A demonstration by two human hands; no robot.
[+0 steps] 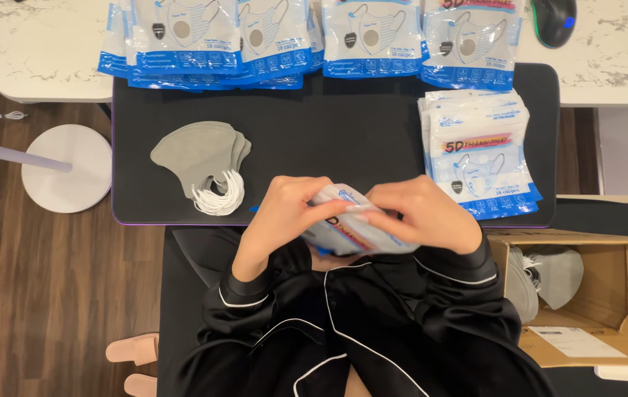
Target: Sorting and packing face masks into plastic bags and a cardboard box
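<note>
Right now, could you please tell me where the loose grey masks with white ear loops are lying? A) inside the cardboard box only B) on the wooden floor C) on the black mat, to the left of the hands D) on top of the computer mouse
C: the stack of grey masks lies on the black mat, left of the left hand and right hand, which hold a mask packet.

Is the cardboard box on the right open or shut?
Open. The cardboard box has its flaps folded outward, and grey masks show inside it, beside the person's right hand.
</note>
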